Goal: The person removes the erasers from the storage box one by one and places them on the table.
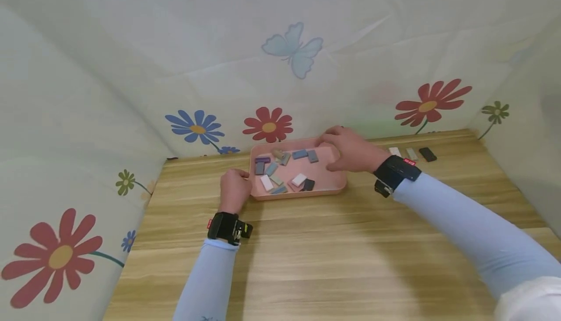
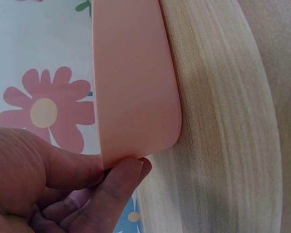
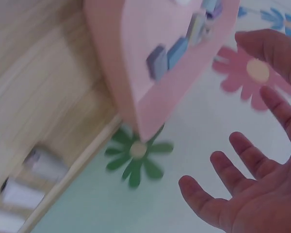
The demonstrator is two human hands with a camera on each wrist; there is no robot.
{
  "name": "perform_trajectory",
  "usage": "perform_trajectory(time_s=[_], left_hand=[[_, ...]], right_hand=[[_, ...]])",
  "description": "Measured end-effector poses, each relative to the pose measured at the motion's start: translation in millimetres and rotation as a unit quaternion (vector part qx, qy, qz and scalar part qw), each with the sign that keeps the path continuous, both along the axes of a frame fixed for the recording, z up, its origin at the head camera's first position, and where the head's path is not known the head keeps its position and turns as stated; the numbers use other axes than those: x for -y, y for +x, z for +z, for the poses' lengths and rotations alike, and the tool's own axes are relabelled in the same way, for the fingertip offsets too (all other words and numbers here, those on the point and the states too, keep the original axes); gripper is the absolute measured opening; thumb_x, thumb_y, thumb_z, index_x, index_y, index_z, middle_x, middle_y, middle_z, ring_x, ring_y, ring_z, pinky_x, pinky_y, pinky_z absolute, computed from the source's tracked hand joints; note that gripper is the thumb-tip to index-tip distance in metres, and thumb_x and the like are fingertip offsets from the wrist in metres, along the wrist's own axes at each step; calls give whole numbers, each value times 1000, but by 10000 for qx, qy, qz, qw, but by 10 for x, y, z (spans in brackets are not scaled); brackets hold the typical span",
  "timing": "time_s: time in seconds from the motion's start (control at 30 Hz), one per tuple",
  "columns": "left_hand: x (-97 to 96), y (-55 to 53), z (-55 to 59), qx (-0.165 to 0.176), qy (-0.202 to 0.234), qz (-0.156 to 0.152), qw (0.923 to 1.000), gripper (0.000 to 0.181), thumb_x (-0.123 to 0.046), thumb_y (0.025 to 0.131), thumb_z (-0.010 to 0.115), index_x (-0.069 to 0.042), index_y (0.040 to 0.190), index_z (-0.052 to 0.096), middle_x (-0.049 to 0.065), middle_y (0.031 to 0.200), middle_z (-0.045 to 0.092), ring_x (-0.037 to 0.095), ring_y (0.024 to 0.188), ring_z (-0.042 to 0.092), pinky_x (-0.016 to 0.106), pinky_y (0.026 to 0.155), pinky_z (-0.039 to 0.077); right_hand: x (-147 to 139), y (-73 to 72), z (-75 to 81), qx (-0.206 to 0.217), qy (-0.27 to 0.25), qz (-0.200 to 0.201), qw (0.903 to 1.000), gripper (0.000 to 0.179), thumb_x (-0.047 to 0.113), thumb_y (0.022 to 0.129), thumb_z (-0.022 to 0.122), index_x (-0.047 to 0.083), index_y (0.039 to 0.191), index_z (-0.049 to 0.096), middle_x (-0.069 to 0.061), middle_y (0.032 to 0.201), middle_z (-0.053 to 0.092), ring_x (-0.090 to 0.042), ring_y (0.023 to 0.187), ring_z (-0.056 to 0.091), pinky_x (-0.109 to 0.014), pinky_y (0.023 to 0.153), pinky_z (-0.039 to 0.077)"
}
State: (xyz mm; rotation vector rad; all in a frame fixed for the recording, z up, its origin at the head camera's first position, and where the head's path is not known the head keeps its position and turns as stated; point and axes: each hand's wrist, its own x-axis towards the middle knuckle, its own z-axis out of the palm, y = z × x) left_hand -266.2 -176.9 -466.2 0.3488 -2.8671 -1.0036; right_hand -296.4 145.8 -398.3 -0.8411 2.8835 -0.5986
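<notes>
A shallow pink tray (image 1: 326, 184) stands at the back of the wooden table, holding several small block-like pieces in blue, white, grey, green and purple; their kind is too small to tell. At the tray's left end my left hand (image 1: 235, 187) pinches the rim between thumb and fingers, as the left wrist view shows on the pink wall (image 2: 136, 87). Over the right end hovers my right hand (image 1: 352, 150), fingers spread and loosely bent. In the right wrist view that hand (image 3: 262, 179) holds nothing and appears apart from the tray (image 3: 106, 58).
On the table right of the tray lie a white piece (image 1: 395, 151), a pale green piece (image 1: 411, 154) and a black piece (image 1: 427, 154). Behind the tray rises a pale wall covering (image 1: 350, 77) printed with flowers and a butterfly. The wooden tabletop (image 1: 307, 253) extends in front.
</notes>
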Motion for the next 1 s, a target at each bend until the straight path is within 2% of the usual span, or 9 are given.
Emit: perform_trajectory(time_s=[0.17, 0.27, 0.37, 0.5, 0.53, 0.63, 0.73, 0.9, 1.0], left_hand=[[-12, -4, 6, -92, -20, -49, 9999, 19, -5, 79, 62, -3, 94, 74, 10, 95, 71, 22, 80, 64, 27, 58, 50], [-17, 2, 16, -62, 24, -29, 10000, 19, -5, 79, 62, -3, 94, 74, 10, 95, 71, 22, 79, 64, 26, 57, 49], [-21, 4, 29, 80, 62, 36, 9999, 20, -6, 80, 62, -4, 96, 73, 9, 96, 70, 21, 78, 63, 25, 57, 49], [-12, 5, 30, 132, 65, 58, 9999, 20, -6, 80, 62, -4, 97, 73, 9, 96, 70, 20, 78, 62, 26, 58, 49], [-9, 3, 30, 102, 56, 38, 9999, 21, -5, 79, 62, -4, 96, 73, 9, 96, 70, 20, 79, 62, 26, 58, 49], [-5, 0, 31, 32, 43, -10, 10000, 21, -4, 78, 61, -4, 96, 73, 9, 97, 70, 20, 79, 63, 26, 58, 49], [0, -6, 27, 22, 53, -24, 10000, 22, -4, 78, 61, -4, 96, 73, 9, 98, 70, 20, 80, 63, 26, 58, 49], [7, -12, 13, 18, 91, -3, 10000, 22, -3, 78, 61, -4, 97, 73, 9, 98, 70, 19, 78, 63, 26, 58, 49], [10, -12, 5, -9, 102, 10, 9999, 22, -3, 78, 61, -4, 96, 73, 9, 97, 70, 19, 77, 63, 26, 57, 49]], right_hand=[[247, -14, -104, 90, 19, 399, 9992, 55, 29, 73, 78, 28, 123, 55, -12, 142, 35, -34, 129, 32, -48, 95, 44], [379, -45, -215, -154, 204, 650, 9976, 62, 33, 70, 80, 30, 126, 54, -10, 140, 39, -32, 128, 34, -50, 100, 38], [514, -57, -327, -255, 423, 801, 9956, 73, 32, 67, 82, 33, 132, 49, -10, 141, 38, -30, 127, 37, -46, 97, 42], [668, -34, -395, 93, 483, 930, 9945, 88, 28, 65, 85, 34, 140, 40, -12, 146, 32, -33, 129, 39, -41, 86, 51], [692, -26, -393, 173, 477, 956, 9941, 89, 29, 65, 85, 34, 141, 38, -12, 146, 33, -34, 129, 39, -42, 88, 50], [750, -33, -419, 177, 577, 1043, 9927, 87, 31, 68, 83, 34, 141, 37, -10, 144, 38, -31, 130, 40, -42, 95, 47], [792, -60, -468, 182, 647, 1110, 9915, 78, 32, 70, 81, 32, 139, 43, -6, 137, 47, -26, 126, 44, -41, 98, 45], [832, -96, -546, 343, 679, 1256, 9892, 66, 25, 73, 80, 26, 133, 52, 0, 130, 57, -21, 119, 51, -37, 94, 48], [843, -100, -572, 422, 694, 1301, 9882, 68, 22, 75, 78, 26, 136, 49, 0, 124, 61, -20, 114, 55, -33, 89, 50]])
